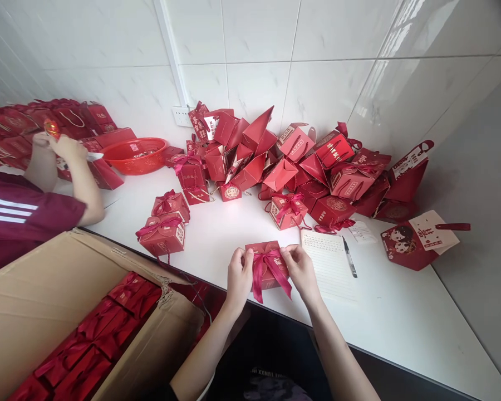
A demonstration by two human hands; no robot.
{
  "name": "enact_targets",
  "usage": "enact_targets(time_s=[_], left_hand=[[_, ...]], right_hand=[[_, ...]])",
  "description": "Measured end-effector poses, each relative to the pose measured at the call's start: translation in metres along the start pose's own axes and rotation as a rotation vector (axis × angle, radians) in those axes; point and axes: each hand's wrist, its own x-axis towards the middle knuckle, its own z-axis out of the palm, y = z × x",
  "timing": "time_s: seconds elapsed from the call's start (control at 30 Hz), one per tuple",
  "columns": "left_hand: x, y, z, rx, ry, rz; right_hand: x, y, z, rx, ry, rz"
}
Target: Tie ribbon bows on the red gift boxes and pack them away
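Observation:
A red gift box [269,278] stands on the white table near its front edge, with a crimson ribbon bow [272,260] tied across its top. My left hand [239,275] pinches the bow's left loop between thumb and fingers. On the other side, my right hand [301,270] pinches the right loop. Two ribbon tails hang down the box's near face. An open notebook [323,273] with handwriting lies right beside my right hand, and a black pen [349,257] rests on it.
Red gift boxes [254,156] are heaped along the tiled wall. Two ribboned boxes [162,234] sit to the left. A cardboard carton [29,284] holds several more at lower left. A co-worker [20,214] handles a small red item beside a red plastic basket [136,161].

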Motion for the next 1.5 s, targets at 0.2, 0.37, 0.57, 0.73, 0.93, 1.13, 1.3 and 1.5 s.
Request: enact_targets(time_s=[0.2, 0.37, 0.57, 0.73, 0.93, 1.13, 1.3, 1.5], left_hand=[[0.003, 0.005, -0.007, -0.131, -0.082, -0.005], [0.009, -0.002, -0.009, -0.184, -0.098, -0.017], [0.015, -0.004, -0.018, 0.029, 0.019, 0.11], [0.017, 0.014, -0.021, 0.34, -0.209, 0.469], [0.017, 0.017, -0.016, 0.395, -0.322, 0.444], [0.015, 0.012, -0.01, 0.315, -0.298, 0.386], [0.014, 0.011, -0.006, 0.28, -0.278, 0.342], [0.015, 0.01, -0.004, 0.248, -0.28, 0.302]], right_hand=[[-0.033, -0.023, -0.01, -0.519, -0.24, -0.813], [-0.043, -0.011, -0.002, -0.744, -0.416, -0.969], [-0.037, 0.005, -0.006, -0.534, -0.306, -1.005], [-0.037, 0.003, -0.005, -0.425, -0.271, -0.998], [-0.04, -0.002, -0.002, -0.371, -0.204, -0.996], [-0.042, 0.002, -0.001, -0.287, -0.239, -0.97], [-0.044, -0.001, 0.0, -0.27, -0.246, -0.979], [-0.041, -0.002, -0.003, -0.246, -0.299, -0.962]])
